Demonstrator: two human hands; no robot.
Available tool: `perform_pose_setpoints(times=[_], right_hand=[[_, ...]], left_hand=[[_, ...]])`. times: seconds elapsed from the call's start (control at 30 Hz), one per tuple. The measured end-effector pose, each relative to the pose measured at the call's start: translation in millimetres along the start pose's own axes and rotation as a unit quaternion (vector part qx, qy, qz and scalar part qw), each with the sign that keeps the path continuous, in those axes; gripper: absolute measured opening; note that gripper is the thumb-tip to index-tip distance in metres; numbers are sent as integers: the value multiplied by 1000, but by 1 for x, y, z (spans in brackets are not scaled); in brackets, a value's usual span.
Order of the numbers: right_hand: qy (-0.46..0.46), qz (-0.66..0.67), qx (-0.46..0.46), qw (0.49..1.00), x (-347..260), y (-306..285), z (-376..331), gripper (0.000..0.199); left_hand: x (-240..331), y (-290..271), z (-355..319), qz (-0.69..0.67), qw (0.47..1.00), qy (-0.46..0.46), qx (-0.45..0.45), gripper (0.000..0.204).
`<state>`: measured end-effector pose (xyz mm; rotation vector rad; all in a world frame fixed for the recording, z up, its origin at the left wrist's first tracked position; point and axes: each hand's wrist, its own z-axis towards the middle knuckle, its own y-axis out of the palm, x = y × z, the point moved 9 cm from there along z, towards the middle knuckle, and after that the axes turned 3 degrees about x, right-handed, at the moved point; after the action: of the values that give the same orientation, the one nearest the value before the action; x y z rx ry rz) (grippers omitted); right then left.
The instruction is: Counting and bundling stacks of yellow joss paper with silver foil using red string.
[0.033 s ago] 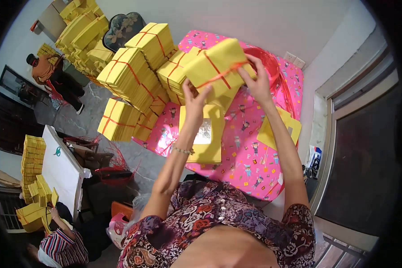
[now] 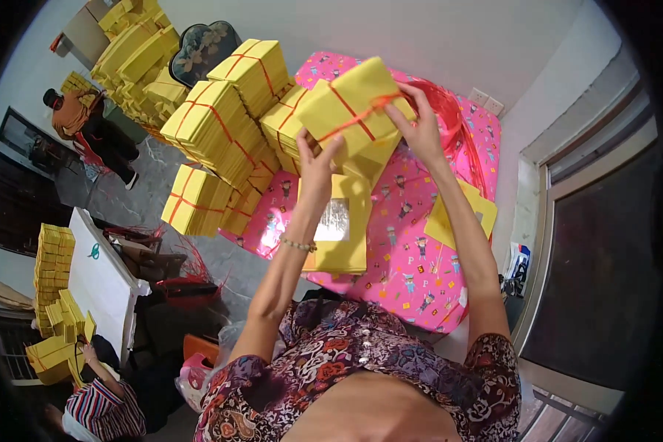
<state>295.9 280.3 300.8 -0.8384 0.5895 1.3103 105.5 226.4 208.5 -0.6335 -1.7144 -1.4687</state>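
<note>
Both hands hold a bundle of yellow paper (image 2: 339, 121), tied crosswise with red plastic ribbon and tilted above the table. My left hand (image 2: 317, 168) grips its lower left edge between thumb and fingers. At its right edge, by the ribbon's crossing, my right hand (image 2: 421, 131) pinches the bundle. Under the bundle more yellow paper lies partly hidden. Nearer to me is a flat yellow paper stack (image 2: 352, 253) with a shiny silvery square on top. A single yellow piece (image 2: 443, 221) lies beside my right forearm.
Tied yellow bundles (image 2: 210, 118) are piled at the pink patterned table's (image 2: 390, 287) left. Loose red ribbon (image 2: 453, 121) lies at its back right, near the wall. A window frame (image 2: 549, 221) stands right. Two other people (image 2: 88, 121) (image 2: 107, 405) are at the left, near a white table (image 2: 103, 272).
The held bundle has shifted slightly left and tilted a little more, both hands moving with it. The rest looks the same.
</note>
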Motion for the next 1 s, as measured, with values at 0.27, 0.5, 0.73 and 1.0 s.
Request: perform_pose_setpoints(times=[0.27,0.5,0.73,1.0], right_hand=[[-37,106,6,994,15,121,151,56],[-22,-3,188,982,96,131,224,77],[138,181,172,958,232,129,269,67],[339,176,107,918,369,165,292,76]], left_hand=[[63,-23,150,-145,989,-25,-31,55],[72,-2,256,-82,995,-27,-41,67],[30,-2,367,78,975,-179,-104,50],[-28,-32,447,9,975,-216,-57,60]])
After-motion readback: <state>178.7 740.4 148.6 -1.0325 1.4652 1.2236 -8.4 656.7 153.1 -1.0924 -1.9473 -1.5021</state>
